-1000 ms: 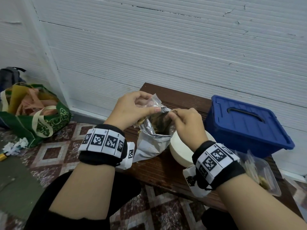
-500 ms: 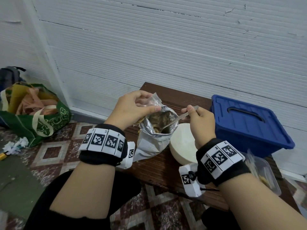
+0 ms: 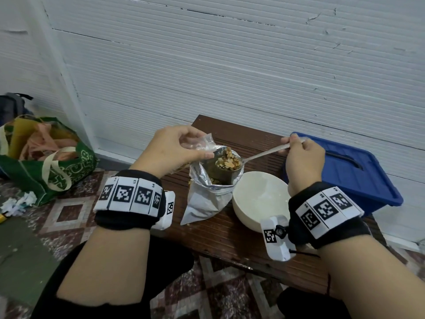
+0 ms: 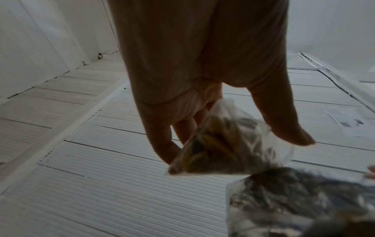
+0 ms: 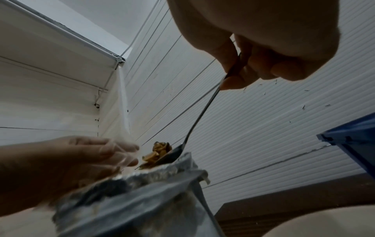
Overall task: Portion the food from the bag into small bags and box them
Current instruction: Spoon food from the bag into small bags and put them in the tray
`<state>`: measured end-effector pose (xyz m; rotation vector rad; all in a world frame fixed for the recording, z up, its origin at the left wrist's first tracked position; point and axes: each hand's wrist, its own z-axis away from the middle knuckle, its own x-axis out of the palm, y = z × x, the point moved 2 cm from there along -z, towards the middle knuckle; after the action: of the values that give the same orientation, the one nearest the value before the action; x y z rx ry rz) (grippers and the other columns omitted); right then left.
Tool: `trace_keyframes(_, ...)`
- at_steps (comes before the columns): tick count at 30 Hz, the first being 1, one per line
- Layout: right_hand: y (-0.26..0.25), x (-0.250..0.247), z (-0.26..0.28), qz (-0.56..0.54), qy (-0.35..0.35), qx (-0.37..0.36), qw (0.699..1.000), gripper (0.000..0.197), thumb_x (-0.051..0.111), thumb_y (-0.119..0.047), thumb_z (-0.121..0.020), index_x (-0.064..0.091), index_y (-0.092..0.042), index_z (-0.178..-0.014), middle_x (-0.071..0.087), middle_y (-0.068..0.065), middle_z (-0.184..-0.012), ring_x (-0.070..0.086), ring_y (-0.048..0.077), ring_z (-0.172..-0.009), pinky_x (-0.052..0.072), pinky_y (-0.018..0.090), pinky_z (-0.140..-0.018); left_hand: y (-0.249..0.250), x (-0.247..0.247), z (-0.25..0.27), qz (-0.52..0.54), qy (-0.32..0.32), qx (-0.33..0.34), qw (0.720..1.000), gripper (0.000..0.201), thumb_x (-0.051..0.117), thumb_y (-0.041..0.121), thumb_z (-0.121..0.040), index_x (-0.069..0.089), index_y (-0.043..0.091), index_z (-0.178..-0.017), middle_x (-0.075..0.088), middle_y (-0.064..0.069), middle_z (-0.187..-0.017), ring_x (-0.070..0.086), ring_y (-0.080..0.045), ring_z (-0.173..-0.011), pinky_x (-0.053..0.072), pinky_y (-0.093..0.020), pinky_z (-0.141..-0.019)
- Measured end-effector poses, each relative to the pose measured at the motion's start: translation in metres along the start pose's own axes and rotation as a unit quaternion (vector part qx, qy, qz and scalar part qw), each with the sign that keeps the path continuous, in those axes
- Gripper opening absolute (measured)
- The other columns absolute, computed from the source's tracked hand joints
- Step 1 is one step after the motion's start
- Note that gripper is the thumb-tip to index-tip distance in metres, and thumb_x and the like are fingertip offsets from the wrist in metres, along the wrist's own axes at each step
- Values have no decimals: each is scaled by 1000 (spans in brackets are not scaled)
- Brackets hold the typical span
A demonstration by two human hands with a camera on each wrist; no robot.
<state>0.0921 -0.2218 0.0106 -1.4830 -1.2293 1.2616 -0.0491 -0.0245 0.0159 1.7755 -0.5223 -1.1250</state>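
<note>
- Brown slatted bench (image 3: 230,231) against white wall; everything below placed rel. to it.
- Blue lidded box (image 3: 349,171) at bench's right end, lid on.
- White bowl (image 3: 257,199) mid-bench, just left of box.
- Foil food bag (image 3: 207,196) upright on bench, touching bowl's left side, mouth open.
- L hand (image 3: 170,150) above foil bag, fingers pinching small clear bag (image 4: 229,147), some food inside.
- R hand (image 3: 301,160) above bench, over bowl's far side, gripping spoon (image 5: 194,126) handle; heaped bowl of spoon w/ nut mix (image 3: 226,161) over foil bag mouth, beside clear bag.
</note>
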Motion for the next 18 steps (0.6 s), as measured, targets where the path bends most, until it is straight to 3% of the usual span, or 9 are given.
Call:
trace_keyframes(4,-14,-8,-6,-5,16,-19,1000,36,42,-23,-100,60,-26,-69,60,-4,-64,49,5,-61,38,21,-62,3,3,2,-28,-19,6,999,41,84,31,-66,66,29,-103,62,19,-94,57,6,-82,43,-5,-57)
trace_keyframes(7,-22,-7,-10,-6,8,-28,1000,34,43,-23,-100,61,-24,-72,60,-5,-64,52,5,-64,39,18,-61,5,7,1,-41,-28,7,999,42,84,32,-66,67,27,-105,63,18,-94,59,5,-83,42,-6,-58)
trace_keyframes(9,-25,-3,-10,3,-6,-28,1000,33,42,-23,-101,63,-22,-74,59,-5,-63,52,5,-63,39,19,-61,6,9,1,-51,-32,4,998,45,84,33,-66,67,26,-107,63,17,-94,58,6,-77,40,-6,-51)
trace_keyframes(10,-25,0,-9,8,-12,-28,1000,33,42,-24,-101,64,-21,-75,59,-6,-63,52,4,-63,38,19,-61,6,10,1,-59,-32,5,998,46,84,35,-66,67,26,-108,62,18,-93,57,7,-76,40,-6,-52)
trace_keyframes(13,-24,9,-5,17,-29,-22,999,34,43,-23,-100,64,-20,-73,58,-7,-62,52,5,-64,38,20,-61,7,12,0,-79,-38,8,996,52,85,38,-64,68,25,-111,63,18,-95,57,8,-90,42,-6,-70)
trace_keyframes(15,-22,14,-4,21,-44,-10,999,36,44,-22,-100,64,-21,-70,58,-6,-62,55,11,-67,46,27,-68,7,14,0,-81,-47,2,996,54,85,38,-62,68,25,-112,64,16,-99,58,6,-93,45,-9,-79)
trace_keyframes(18,-18,20,-1,18,-63,9,998,36,46,-23,-99,65,-24,-68,61,-3,-64,62,21,-77,52,38,-79,6,18,-1,-91,-56,1,994,53,87,38,-61,68,25,-110,65,16,-97,59,7,-90,45,-8,-77)
